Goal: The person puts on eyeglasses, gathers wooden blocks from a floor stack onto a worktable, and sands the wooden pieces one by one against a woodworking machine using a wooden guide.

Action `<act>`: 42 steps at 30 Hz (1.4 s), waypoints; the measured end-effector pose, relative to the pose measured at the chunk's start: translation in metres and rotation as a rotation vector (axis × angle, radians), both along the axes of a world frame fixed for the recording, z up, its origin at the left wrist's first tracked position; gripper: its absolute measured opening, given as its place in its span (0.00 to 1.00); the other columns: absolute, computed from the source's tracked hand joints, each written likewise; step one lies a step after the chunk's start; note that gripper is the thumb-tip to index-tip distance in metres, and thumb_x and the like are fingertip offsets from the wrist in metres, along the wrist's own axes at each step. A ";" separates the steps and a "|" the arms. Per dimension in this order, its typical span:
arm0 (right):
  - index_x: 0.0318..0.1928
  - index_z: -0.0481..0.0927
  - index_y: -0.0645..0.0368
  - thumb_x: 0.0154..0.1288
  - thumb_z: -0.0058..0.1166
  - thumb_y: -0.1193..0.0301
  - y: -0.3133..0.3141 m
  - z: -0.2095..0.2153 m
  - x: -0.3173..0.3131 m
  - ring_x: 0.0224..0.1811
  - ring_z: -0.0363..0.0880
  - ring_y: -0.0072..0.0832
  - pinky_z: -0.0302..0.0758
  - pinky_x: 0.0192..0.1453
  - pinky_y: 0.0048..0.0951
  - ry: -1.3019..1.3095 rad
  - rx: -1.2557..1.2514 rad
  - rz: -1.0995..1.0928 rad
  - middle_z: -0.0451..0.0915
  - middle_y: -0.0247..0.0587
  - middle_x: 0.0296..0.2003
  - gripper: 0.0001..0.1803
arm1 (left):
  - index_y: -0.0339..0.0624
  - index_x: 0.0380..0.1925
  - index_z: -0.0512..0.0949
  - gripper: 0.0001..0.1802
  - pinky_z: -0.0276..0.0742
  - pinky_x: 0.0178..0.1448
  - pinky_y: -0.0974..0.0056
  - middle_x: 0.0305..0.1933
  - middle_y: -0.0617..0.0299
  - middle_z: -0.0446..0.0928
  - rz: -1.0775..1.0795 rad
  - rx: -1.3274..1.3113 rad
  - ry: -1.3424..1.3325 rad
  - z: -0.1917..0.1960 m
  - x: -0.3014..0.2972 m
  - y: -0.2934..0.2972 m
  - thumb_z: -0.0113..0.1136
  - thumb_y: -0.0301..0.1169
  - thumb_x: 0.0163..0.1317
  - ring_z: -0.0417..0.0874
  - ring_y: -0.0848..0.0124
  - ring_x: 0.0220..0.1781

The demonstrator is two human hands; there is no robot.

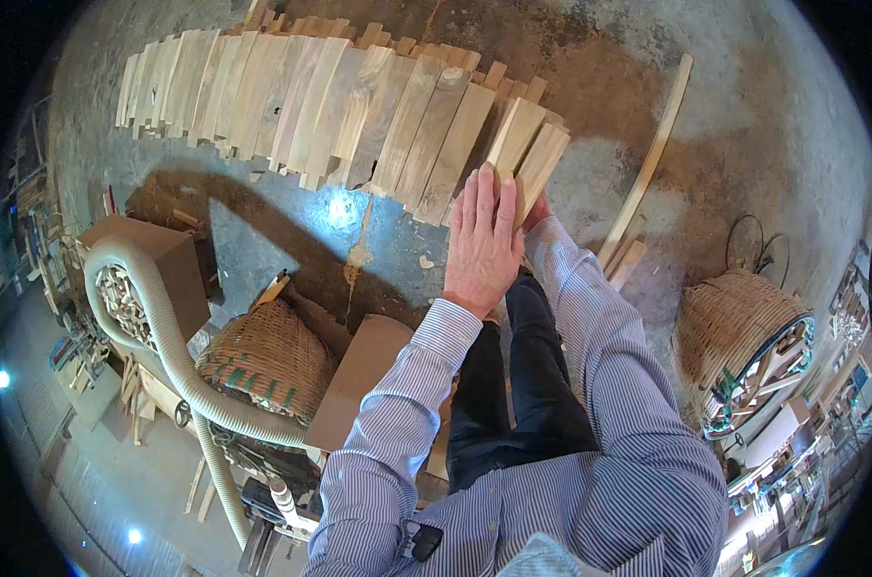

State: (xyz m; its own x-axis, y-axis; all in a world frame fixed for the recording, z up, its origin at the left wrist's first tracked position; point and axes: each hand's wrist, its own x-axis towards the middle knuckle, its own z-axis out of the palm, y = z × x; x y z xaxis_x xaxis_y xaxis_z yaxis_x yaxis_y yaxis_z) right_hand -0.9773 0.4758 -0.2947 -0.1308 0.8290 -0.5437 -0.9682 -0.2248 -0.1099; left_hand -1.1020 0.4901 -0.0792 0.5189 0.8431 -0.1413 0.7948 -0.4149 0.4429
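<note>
A long row of pale wooden boards lies side by side on the floor. At its right end, two lighter wood pieces are raised close to me. My left hand rests with its fingers stretched out over the near ends of these pieces. My right hand is at the right side of the same pieces. Most of it is hidden by the wood and my left hand, so its fingers do not show.
A long narrow wood strip lies on the floor to the right, with short offcuts near its lower end. Woven baskets stand at left and right. A ribbed hose curves past a brown box.
</note>
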 end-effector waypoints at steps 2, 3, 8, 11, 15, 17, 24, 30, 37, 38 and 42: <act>0.67 0.76 0.59 0.84 0.43 0.51 -0.007 -0.006 -0.001 0.58 0.86 0.39 0.87 0.62 0.42 0.064 0.010 -0.011 0.83 0.46 0.60 0.27 | 0.39 0.81 0.54 0.44 0.52 0.86 0.42 0.86 0.39 0.49 0.010 -0.028 -0.028 0.001 0.000 -0.001 0.61 0.35 0.69 0.53 0.41 0.86; 0.67 0.76 0.59 0.84 0.43 0.51 -0.008 -0.009 -0.001 0.58 0.86 0.39 0.87 0.62 0.42 0.054 -0.072 -0.010 0.84 0.46 0.60 0.27 | 0.38 0.81 0.54 0.44 0.51 0.87 0.42 0.86 0.39 0.49 -0.014 -0.026 0.002 0.001 0.000 -0.001 0.61 0.35 0.69 0.53 0.40 0.86; 0.68 0.76 0.57 0.83 0.43 0.45 0.004 -0.013 -0.002 0.60 0.85 0.40 0.85 0.63 0.42 -0.167 0.138 0.049 0.83 0.46 0.62 0.31 | 0.35 0.80 0.54 0.45 0.52 0.87 0.42 0.85 0.37 0.49 -0.031 -0.017 -0.006 0.000 -0.004 0.002 0.62 0.33 0.67 0.53 0.40 0.86; 0.73 0.72 0.55 0.82 0.39 0.38 0.016 0.005 -0.001 0.66 0.81 0.41 0.81 0.70 0.44 -0.192 0.059 0.051 0.79 0.45 0.68 0.38 | 0.33 0.80 0.54 0.45 0.53 0.86 0.42 0.85 0.36 0.49 0.029 -0.013 -0.015 0.000 -0.009 0.006 0.62 0.33 0.66 0.53 0.39 0.85; 0.79 0.65 0.51 0.76 0.33 0.27 0.029 0.035 0.001 0.73 0.75 0.43 0.72 0.78 0.45 -0.090 -0.041 0.063 0.73 0.45 0.74 0.49 | 0.32 0.79 0.54 0.46 0.54 0.85 0.41 0.84 0.35 0.50 0.041 -0.027 -0.031 0.001 -0.012 0.007 0.64 0.31 0.64 0.54 0.37 0.85; 0.79 0.65 0.51 0.76 0.33 0.26 0.032 0.045 0.002 0.73 0.75 0.43 0.73 0.77 0.45 -0.099 -0.023 0.055 0.73 0.45 0.74 0.50 | 0.32 0.79 0.54 0.47 0.54 0.85 0.40 0.84 0.35 0.50 0.040 -0.033 -0.042 0.002 -0.012 0.008 0.64 0.30 0.63 0.54 0.37 0.84; 0.80 0.63 0.52 0.74 0.32 0.24 0.029 0.051 -0.003 0.74 0.74 0.45 0.71 0.79 0.46 -0.169 -0.064 0.090 0.71 0.47 0.75 0.52 | 0.32 0.80 0.53 0.47 0.55 0.85 0.40 0.84 0.35 0.51 0.069 -0.066 -0.026 0.006 -0.011 0.009 0.64 0.29 0.63 0.55 0.36 0.84; 0.80 0.64 0.52 0.74 0.32 0.24 0.031 0.041 -0.001 0.74 0.74 0.46 0.71 0.78 0.47 -0.074 -0.048 0.067 0.72 0.48 0.74 0.52 | 0.31 0.80 0.52 0.48 0.56 0.85 0.41 0.84 0.35 0.50 0.080 -0.052 -0.016 0.007 -0.007 0.009 0.64 0.29 0.62 0.55 0.35 0.83; 0.78 0.66 0.54 0.77 0.33 0.28 0.025 0.032 -0.002 0.69 0.79 0.43 0.78 0.73 0.45 -0.193 -0.130 0.127 0.76 0.47 0.71 0.48 | 0.31 0.81 0.51 0.50 0.56 0.85 0.41 0.83 0.36 0.51 0.118 -0.067 0.003 0.006 -0.001 0.007 0.63 0.29 0.61 0.56 0.36 0.83; 0.78 0.66 0.54 0.77 0.33 0.28 0.024 0.031 -0.004 0.69 0.79 0.43 0.78 0.73 0.45 -0.169 -0.080 0.128 0.76 0.47 0.71 0.48 | 0.31 0.81 0.51 0.50 0.56 0.85 0.41 0.83 0.36 0.51 0.120 -0.057 0.006 0.006 0.000 0.007 0.63 0.29 0.61 0.56 0.36 0.83; 0.76 0.68 0.55 0.81 0.36 0.34 0.022 0.026 -0.007 0.68 0.81 0.41 0.80 0.71 0.43 -0.106 -0.103 0.088 0.78 0.46 0.70 0.43 | 0.32 0.81 0.51 0.52 0.56 0.85 0.42 0.83 0.37 0.51 0.113 -0.046 0.037 0.005 0.000 0.008 0.68 0.35 0.62 0.57 0.38 0.83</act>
State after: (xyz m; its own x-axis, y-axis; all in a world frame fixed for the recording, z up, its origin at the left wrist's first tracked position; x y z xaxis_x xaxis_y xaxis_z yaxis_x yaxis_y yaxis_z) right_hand -0.9839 0.4976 -0.2686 -0.1381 0.7562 -0.6396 -0.9286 -0.3234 -0.1819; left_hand -1.1023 0.4976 -0.0744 0.4149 0.8880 -0.1984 0.8514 -0.3021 0.4287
